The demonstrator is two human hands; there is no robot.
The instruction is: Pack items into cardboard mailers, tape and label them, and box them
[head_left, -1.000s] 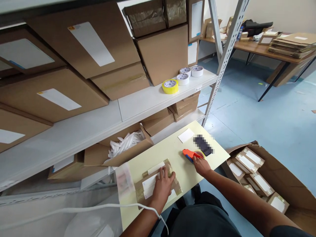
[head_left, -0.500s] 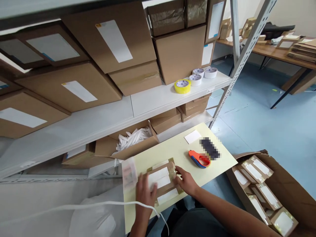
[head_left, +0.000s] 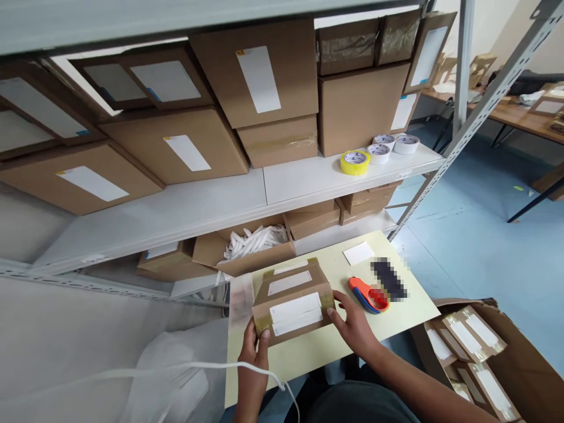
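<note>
A small taped cardboard box with white labels is lifted and tilted above the pale yellow table. My left hand grips its lower left corner, thumb up on the front face. My right hand holds its right end, fingers wrapped along the side. An orange tape dispenser lies on the table just right of the box, untouched. A white label sheet lies farther back on the table.
A metal shelf with large cardboard boxes stands behind the table; tape rolls sit on it. An open carton of white tubes is under the shelf. A big open box with small labelled boxes stands at right on the blue floor.
My right hand left the tape dispenser and moved to the box. Both hands then raised and tilted the box off the table. The camera view swung left.
</note>
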